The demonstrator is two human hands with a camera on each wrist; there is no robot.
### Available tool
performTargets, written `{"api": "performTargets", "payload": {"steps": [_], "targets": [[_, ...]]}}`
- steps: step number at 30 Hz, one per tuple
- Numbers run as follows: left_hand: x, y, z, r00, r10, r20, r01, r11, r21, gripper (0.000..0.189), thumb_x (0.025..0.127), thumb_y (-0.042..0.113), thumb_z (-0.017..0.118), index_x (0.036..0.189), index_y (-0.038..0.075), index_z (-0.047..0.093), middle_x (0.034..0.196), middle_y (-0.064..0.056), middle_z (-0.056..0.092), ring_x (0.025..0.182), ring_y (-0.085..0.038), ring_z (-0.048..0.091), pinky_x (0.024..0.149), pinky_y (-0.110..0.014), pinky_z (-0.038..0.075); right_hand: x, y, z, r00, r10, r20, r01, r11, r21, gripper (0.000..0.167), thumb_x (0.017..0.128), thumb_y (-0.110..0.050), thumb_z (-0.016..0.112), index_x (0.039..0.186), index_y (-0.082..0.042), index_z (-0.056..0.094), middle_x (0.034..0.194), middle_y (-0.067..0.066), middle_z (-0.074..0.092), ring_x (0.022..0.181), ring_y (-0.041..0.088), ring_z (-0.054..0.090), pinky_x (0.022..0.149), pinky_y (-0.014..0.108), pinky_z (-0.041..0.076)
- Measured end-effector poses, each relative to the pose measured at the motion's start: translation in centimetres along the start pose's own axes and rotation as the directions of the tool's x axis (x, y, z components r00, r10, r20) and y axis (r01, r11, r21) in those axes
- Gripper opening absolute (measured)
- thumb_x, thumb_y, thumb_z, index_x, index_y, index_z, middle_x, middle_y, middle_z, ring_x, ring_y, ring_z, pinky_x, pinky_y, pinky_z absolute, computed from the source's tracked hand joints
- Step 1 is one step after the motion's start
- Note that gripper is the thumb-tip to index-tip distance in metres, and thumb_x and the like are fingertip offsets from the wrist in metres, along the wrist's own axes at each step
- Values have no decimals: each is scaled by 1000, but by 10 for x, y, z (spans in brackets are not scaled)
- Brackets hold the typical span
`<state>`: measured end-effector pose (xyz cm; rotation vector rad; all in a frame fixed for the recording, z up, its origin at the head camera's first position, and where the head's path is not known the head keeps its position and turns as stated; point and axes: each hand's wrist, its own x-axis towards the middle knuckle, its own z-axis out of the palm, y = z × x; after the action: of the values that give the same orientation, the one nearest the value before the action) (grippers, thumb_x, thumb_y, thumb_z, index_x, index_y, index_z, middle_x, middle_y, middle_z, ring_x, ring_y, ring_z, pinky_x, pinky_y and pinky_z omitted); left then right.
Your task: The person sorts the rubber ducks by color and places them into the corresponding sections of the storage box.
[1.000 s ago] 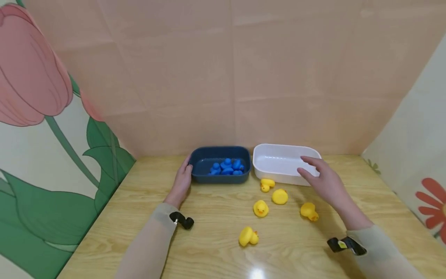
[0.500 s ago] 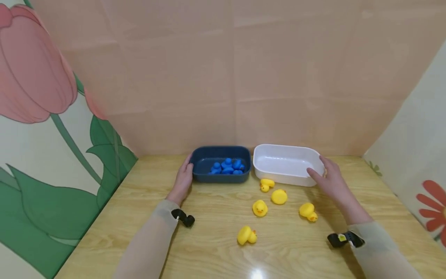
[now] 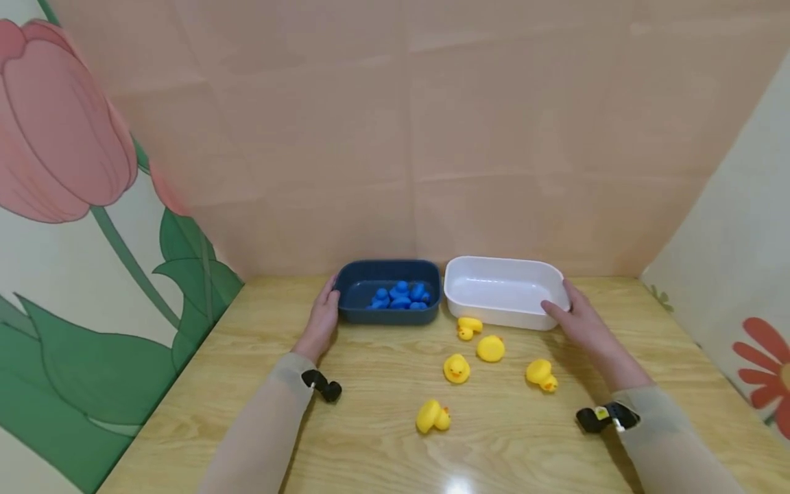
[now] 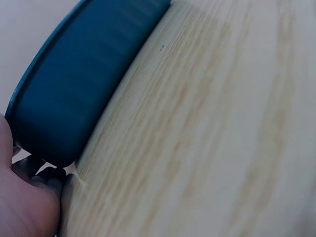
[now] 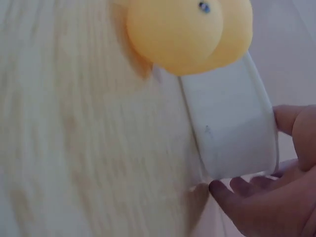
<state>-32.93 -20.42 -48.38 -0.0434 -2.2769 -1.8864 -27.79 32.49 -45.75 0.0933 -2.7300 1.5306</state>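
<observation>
My left hand point(image 3: 319, 322) grips the left end of a dark blue plastic box point(image 3: 389, 317), thumb at the rim; several blue toy ducks point(image 3: 401, 296) lie inside it. In the left wrist view, fingers point(image 4: 47, 175) curl by the box's bottom corner. With my right hand point(image 3: 583, 322) I hold the right end of a white plastic box point(image 3: 506, 317). Its thumb is over the rim, and the right wrist view has the fingers point(image 5: 242, 187) under the end of the white box point(image 5: 232, 123). Nothing lies inside the white box.
Several yellow rubber ducks are scattered on the wooden table point(image 3: 370, 398) before the boxes. One duck point(image 3: 469, 328) is close to the white box's front, another point(image 3: 433, 416) is nearest me, and a third point(image 3: 542, 375) lies near my right forearm. A pinkish sheet point(image 3: 407, 137) hangs behind.
My right hand has come from over the white box's right part to its right end and taken hold there. The left hand keeps its hold on the blue box.
</observation>
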Motion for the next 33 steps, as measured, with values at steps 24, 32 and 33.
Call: {"api": "performTargets", "payload": {"steps": [24,32,33], "targets": [[3,6,-35,993,7,-114,12,986,164,63,122,37,36,176,6,24,181,-18,23,167,-37,20,135,-50,16,17,2,21,994,8,108,-23,991,135,96,115,-54,51,175,-24,-19,181,14,-23,164,48,-19,127,74,-7],[-14,26,-28,975,152,-160,-100,950,294,65,120,33,44,175,3,25,179,-19,26,166,-38,22,134,-53,19,13,12,20,990,-8,144,-23,976,216,99,115,-54,53,173,-30,-23,180,9,-28,164,46,-23,126,75,-8],[-17,27,-26,971,171,-165,-113,943,312,65,120,33,46,175,4,27,179,-19,28,165,-38,23,134,-54,20,13,14,20,990,-13,143,-19,975,220,99,115,-53,54,173,-30,-22,180,9,-27,164,46,-22,126,74,-8]]}}
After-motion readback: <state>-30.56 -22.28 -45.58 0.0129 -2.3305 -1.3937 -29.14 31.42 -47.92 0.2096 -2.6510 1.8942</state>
